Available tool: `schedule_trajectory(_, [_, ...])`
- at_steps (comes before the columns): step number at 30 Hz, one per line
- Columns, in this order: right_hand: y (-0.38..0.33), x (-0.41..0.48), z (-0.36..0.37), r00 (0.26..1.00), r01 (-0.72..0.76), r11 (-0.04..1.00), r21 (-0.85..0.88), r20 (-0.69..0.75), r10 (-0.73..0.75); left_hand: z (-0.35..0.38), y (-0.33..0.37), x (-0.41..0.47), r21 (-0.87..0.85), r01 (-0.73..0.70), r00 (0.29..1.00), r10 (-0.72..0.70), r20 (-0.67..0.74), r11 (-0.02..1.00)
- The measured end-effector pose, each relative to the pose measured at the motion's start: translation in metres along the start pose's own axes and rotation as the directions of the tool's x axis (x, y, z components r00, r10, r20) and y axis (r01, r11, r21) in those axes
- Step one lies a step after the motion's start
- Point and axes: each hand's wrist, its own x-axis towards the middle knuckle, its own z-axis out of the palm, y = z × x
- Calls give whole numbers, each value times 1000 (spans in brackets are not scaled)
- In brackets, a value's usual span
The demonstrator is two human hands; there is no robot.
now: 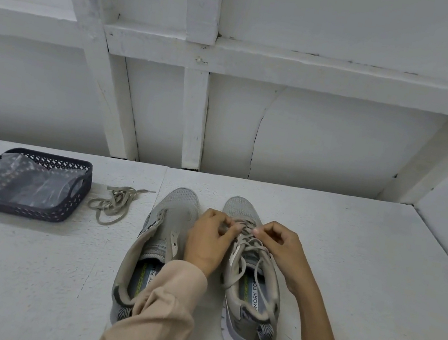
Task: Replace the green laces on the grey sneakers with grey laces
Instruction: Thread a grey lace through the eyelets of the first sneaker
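Grey sneakers sit side by side near the middle of the white surface (375, 284), toes pointing to the far wall. From my feed, the left sneaker (176, 215) has its eyelet flaps spread wide. The right sneaker (243, 297) carries a pale grey lace (248, 246) threaded loosely across its front. Both grips work at its far eyelets. The left grip (209, 241) is curled and pinches the lace between thumb and fingertips, and the right grip (278, 247) pinches it the same way from the other side. A beige sleeve (164, 308) lies across the heel of the left sneaker.

A loose lace (116, 205) lies tangled to the left; I cannot tell its colour for sure. Just beyond it stands a dark perforated basket (17, 209) holding a clear plastic bag (28, 181). The surface is painted white, rough and speckled. Behind it rises a white panelled wall (339, 144) crossed by white beams (207, 51), with one cracked panel.
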Motion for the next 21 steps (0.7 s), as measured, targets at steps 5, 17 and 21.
schedule_trajectory(5, [12, 3, 1, 987, -120, 963, 241, -76, 142, 1, -3, -10, -4, 13, 995, -14, -97, 1000])
schedule_trajectory(17, [1, -1, 5, 992, -105, 965, 242, -39, 118, 0, 0, -7, -58, 40, 999, -41, -28, 998])
schedule_trajectory(21, [6, 0, 9, 992, -84, 976, 200, -77, 101, 3, -6, -5, -18, 23, 999, -23, -40, 1000])
